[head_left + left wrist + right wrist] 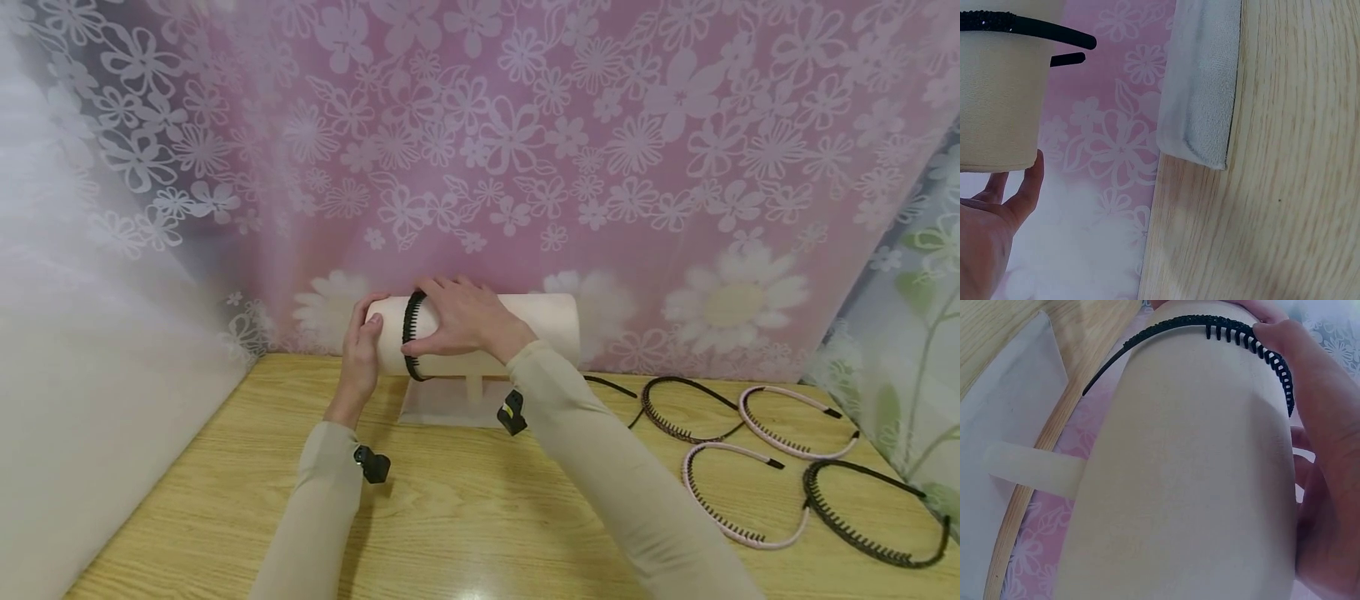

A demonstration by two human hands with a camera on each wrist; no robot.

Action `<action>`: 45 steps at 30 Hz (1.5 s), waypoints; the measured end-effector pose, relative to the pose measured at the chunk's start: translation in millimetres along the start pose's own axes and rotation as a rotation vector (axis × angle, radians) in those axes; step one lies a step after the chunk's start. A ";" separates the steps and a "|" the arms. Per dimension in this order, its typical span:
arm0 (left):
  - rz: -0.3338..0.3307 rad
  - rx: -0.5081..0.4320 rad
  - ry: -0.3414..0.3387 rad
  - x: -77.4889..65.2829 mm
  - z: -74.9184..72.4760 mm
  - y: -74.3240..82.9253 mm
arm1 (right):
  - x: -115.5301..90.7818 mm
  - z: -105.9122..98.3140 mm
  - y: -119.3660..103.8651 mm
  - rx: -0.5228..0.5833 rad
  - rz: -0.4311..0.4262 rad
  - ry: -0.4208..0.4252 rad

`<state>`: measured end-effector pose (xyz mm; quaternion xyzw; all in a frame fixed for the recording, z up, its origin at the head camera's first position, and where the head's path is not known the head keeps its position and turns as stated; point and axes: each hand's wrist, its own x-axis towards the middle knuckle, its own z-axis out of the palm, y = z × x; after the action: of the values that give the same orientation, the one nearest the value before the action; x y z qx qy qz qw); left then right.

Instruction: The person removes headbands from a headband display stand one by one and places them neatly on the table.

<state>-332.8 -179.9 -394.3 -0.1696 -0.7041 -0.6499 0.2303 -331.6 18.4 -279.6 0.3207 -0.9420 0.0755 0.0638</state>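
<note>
A cream cylindrical headband stand (551,325) lies horizontally on a short post above a flat base (431,402). Around its left part sits a black toothed headband (411,333), its teeth facing right and its open ends under the cylinder in the left wrist view. My left hand (361,354) grips the stand's left end, thumb at the front and fingers around the far side. With the thumb on the headband's front and fingers over the top of the cylinder, my right hand (468,317) holds the headband. The right wrist view shows the thumb (1275,336) on the headband's toothed part.
On the wooden table (450,500) at the right lie several headbands: a pink one (693,492), another pink one (753,425), a black one (847,533) and a brown one (667,429). A floral curtain (525,167) hangs right behind the stand.
</note>
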 end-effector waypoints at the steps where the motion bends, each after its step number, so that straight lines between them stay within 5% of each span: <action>1: 0.000 0.004 0.003 0.0 -0.2 -0.1 | -0.1 0.0 0.3 -0.001 -0.002 0.000; 9: -0.030 0.004 0.004 0.6 -1.0 1.3 | -1.3 -0.2 0.9 -0.016 -0.010 -0.018; 16: -0.049 0.012 -0.010 -7.8 4.2 34.4 | -1.8 -1.4 1.7 -0.012 0.003 -0.021; 26: -0.039 0.034 0.016 -0.5 0.1 1.9 | -6.4 -6.4 4.7 0.015 0.018 -0.023; 45: -0.044 0.029 0.011 -0.9 2.0 3.1 | -16.1 -11.2 16.3 0.088 0.035 -0.014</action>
<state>-330.6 -177.6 -392.3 -0.1472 -0.7157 -0.6456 0.2222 -328.2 42.8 -273.1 0.3073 -0.9436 0.1158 0.0414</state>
